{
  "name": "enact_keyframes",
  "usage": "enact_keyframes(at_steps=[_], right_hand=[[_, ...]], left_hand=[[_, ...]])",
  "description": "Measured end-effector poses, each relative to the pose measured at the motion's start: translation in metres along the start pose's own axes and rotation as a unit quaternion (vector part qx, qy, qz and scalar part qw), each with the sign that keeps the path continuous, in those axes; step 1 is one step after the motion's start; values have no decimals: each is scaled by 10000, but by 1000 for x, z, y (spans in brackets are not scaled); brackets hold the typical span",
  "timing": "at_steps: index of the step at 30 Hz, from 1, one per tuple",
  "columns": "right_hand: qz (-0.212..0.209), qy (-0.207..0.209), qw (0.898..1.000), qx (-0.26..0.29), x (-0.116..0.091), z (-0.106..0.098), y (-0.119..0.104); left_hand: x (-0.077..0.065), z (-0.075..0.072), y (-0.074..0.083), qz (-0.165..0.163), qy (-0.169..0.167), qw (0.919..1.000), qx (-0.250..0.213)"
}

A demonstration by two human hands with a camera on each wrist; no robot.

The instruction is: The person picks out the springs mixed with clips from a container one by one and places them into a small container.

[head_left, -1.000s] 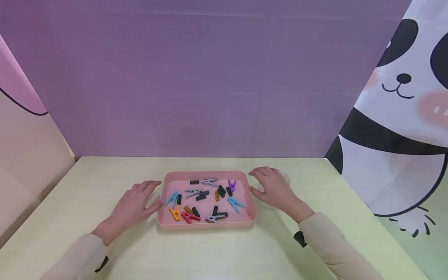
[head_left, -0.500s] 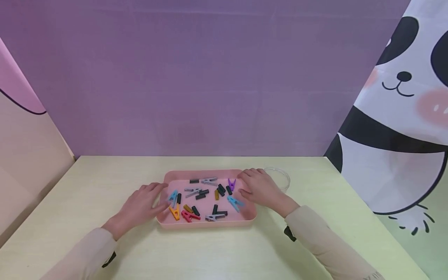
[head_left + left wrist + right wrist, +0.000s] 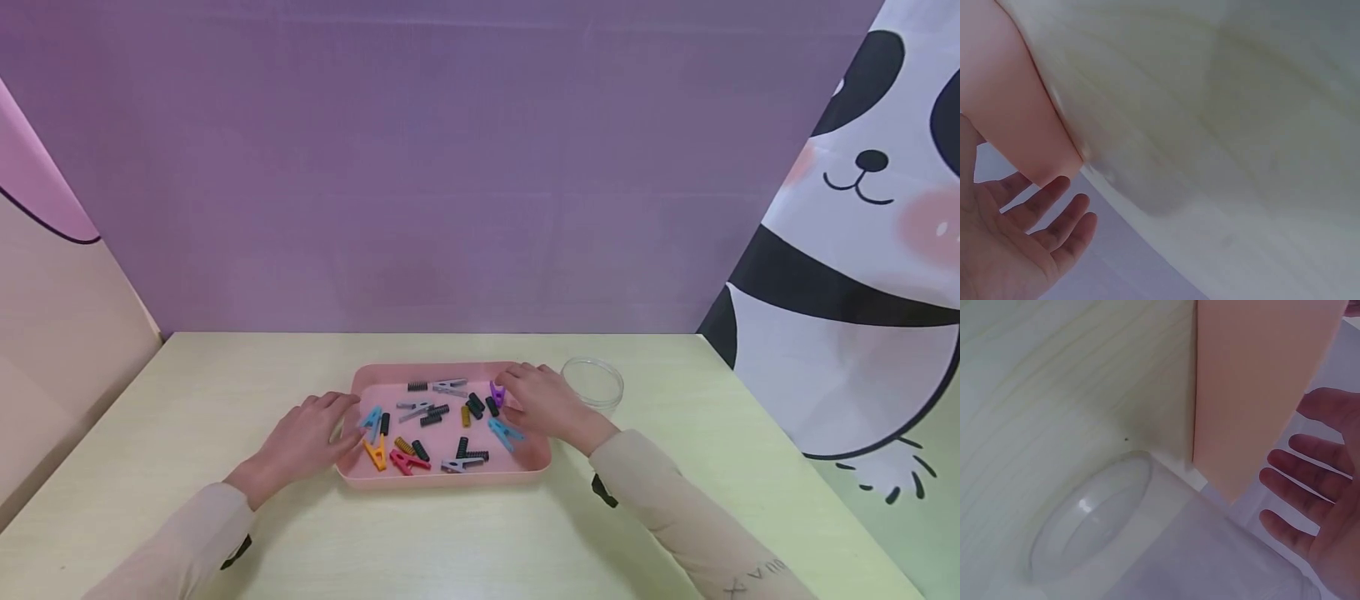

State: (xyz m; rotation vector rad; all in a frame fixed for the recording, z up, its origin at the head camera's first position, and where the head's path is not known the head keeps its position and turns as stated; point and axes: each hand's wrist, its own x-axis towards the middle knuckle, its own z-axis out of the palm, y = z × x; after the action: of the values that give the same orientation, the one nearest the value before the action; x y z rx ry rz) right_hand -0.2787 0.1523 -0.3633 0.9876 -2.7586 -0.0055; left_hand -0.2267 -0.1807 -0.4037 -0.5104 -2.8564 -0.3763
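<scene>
Pink tray (image 3: pixel 450 482): shallow, round-cornered, which we find lying flat near the middle of the table (image 3: pixel 420 550), with small parts loose inside.

Purple backdrop (image 3: pixel 435 167): behind the table, wrinkled in faint lines. Panda print (image 3: pixel 862 383): on the hanging at the right, black and white with pink cheeks. The table itself: pale, faintly wood-grained.

Sleeves (image 3: pixel 645 467): two, beige, the right one lettered; we note a dark band under each cuff.

Left hand (image 3: pixel 303 437): fingers loosely spread across the tray's left rim, grasping nothing; whether they touch it we cannot tell. Right hand (image 3: pixel 543 402): fingers relaxed and parted, reaching over the tray's right end, thumb apart, holding nothing that we can see; contact with anything below is unclear.

Clear container (image 3: pixel 1185 550): see-through, round, standing on the table just beyond the right hand.

Clips: we count eight in the tray. Purple clip (image 3: pixel 497 393), partly covered by the right fingertips; two light blue clips (image 3: pixel 504 433), one at each end, the left one partly behind the left fingers; yellow clip (image 3: pixel 375 456) and red clip (image 3: pixel 408 463), side by side at the near left; three grey clips (image 3: pixel 461 466), far, middle and near.

Springs: two gold springs (image 3: pixel 465 417) and several black springs (image 3: pixel 420 451), scattered among the clips.
</scene>
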Motion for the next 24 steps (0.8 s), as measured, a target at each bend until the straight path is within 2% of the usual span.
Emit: enact_keyframes(at_steps=[4, 12, 24], right_hand=[[120, -218, 9996, 126, 5, 4, 0], [140, -360, 9989, 271, 12, 16, 4], [22, -375, 9986, 368, 14, 23, 7]], left_hand=[[1, 0, -1, 36, -8, 9999, 104], [2, 2, 0, 4, 25, 9997, 253], [4, 2, 0, -168, -107, 9995, 264]])
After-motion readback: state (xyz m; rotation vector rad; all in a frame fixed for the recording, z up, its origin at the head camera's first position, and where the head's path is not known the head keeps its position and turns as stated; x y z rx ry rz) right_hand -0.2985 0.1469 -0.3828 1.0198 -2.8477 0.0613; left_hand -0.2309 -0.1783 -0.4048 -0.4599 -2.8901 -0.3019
